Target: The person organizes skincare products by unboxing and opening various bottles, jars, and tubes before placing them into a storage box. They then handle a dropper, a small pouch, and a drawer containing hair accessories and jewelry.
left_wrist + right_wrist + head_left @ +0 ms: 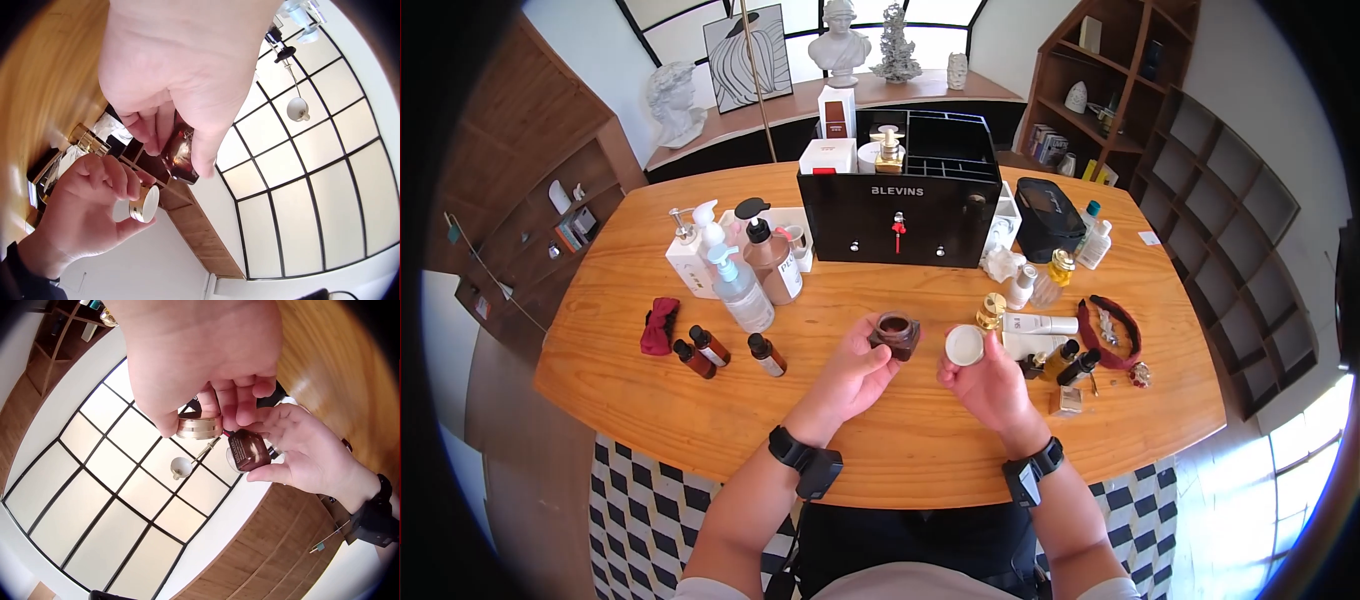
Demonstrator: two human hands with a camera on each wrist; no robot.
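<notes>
My left hand (855, 372) grips a small dark brown glass jar (903, 345) between thumb and fingers, its uncovered mouth facing up toward the head camera. To the right, my right hand (990, 388) pinches a round lid (965, 346), its white inside turned toward my head. The right wrist view shows the lid's gold banded side (199, 428) and, just beyond it, printed lettering on the jar (249, 451). Jar and lid stand a short gap apart above the near part of the table. In the left wrist view the fingers partly cover the jar (180, 155).
A black organizer box (890, 215) stands at the back of the wooden table (830, 440). Pump bottles (745, 295), several small brown bottles (767, 355) and a dark red bow (661, 326) are on the left. A white tube (1040, 324), headband (1138, 335) and small bottles lie right.
</notes>
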